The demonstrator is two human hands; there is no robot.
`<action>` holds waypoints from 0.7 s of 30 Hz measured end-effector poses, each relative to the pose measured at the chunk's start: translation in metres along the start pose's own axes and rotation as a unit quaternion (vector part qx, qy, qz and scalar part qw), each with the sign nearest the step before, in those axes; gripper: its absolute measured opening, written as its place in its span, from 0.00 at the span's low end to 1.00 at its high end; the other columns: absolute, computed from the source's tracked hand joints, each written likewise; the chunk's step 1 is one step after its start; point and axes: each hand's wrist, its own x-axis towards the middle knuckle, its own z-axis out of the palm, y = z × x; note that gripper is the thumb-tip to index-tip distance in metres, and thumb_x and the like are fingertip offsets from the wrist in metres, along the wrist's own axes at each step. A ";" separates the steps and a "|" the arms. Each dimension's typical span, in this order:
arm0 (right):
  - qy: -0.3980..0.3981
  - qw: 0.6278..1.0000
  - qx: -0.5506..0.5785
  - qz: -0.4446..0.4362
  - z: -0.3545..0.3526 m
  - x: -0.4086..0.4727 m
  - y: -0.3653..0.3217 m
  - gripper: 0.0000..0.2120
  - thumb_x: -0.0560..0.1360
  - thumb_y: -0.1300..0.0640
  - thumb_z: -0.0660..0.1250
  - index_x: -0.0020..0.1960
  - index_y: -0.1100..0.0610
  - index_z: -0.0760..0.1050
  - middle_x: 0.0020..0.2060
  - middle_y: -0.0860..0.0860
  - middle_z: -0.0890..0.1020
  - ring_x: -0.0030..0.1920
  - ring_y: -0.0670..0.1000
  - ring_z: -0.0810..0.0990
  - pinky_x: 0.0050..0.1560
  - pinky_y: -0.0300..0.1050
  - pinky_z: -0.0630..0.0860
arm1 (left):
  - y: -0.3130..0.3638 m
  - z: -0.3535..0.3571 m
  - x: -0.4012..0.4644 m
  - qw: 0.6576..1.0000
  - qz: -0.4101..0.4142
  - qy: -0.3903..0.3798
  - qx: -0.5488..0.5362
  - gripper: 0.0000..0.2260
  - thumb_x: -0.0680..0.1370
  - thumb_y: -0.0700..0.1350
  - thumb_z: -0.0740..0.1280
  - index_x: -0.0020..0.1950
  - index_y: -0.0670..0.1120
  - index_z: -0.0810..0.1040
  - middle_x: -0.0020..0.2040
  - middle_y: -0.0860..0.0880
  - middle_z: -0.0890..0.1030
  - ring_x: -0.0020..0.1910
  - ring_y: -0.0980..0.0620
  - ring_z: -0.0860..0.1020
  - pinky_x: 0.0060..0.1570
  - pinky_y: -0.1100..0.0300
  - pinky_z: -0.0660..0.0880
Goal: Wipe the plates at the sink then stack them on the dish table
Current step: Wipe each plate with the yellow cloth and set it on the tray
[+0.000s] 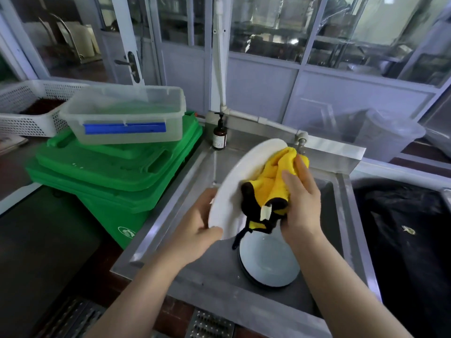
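Your left hand (195,230) grips a tilted white plate (234,189) over the steel sink (170,215); your right hand's (300,203) fingers press a yellow cloth (271,176) against it. Glazed partitions (268,45) behind, seemingly a kitchen.

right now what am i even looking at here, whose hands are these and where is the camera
There is no machine here: a person wears one camera on their head, looking down at their own hands over a steel sink. The left hand grips the rim of a tilted white plate. The right hand presses a yellow and black cloth against the plate's face, fingers curled round it. More plates lie stacked in the basin below. A brown pump bottle stands at the sink's back corner, and a clear tub sits on green bins to the left.
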 end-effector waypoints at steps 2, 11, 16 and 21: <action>-0.038 0.996 0.071 0.039 -0.007 0.000 -0.006 0.14 0.74 0.45 0.68 0.55 0.51 0.80 0.46 0.48 0.83 0.48 0.51 0.82 0.49 0.48 0.79 | -0.001 0.004 0.002 0.998 0.014 -0.015 0.052 0.37 0.71 0.32 0.63 0.56 0.78 0.64 0.52 0.68 0.77 0.43 0.59 0.74 0.42 0.63 0.71; -0.088 0.954 0.179 0.225 -0.057 0.010 -0.017 0.16 0.65 0.49 0.71 0.46 0.60 0.76 0.40 0.56 0.80 0.39 0.56 0.83 0.43 0.49 0.81 | 0.001 0.033 0.029 0.950 0.079 -0.060 0.296 0.36 0.71 0.32 0.63 0.62 0.72 0.59 0.45 0.75 0.70 0.44 0.72 0.73 0.37 0.77 0.68; -0.067 0.961 0.178 0.203 -0.089 0.015 -0.018 0.09 0.72 0.60 0.64 0.51 0.56 0.77 0.51 0.58 0.79 0.50 0.59 0.79 0.58 0.56 0.73 | -0.006 0.057 0.035 0.949 0.110 -0.017 0.294 0.34 0.71 0.32 0.67 0.65 0.67 0.68 0.60 0.67 0.70 0.55 0.67 0.70 0.49 0.82 0.64; -0.095 0.976 0.123 0.150 -0.119 0.016 -0.024 0.14 0.67 0.53 0.70 0.52 0.48 0.81 0.48 0.53 0.83 0.50 0.58 0.81 0.55 0.64 0.75 | -0.020 0.078 0.036 0.946 -0.156 0.167 -0.230 0.25 0.77 0.31 0.63 0.70 0.51 0.67 0.64 0.56 0.77 0.60 0.56 0.77 0.54 0.59 0.77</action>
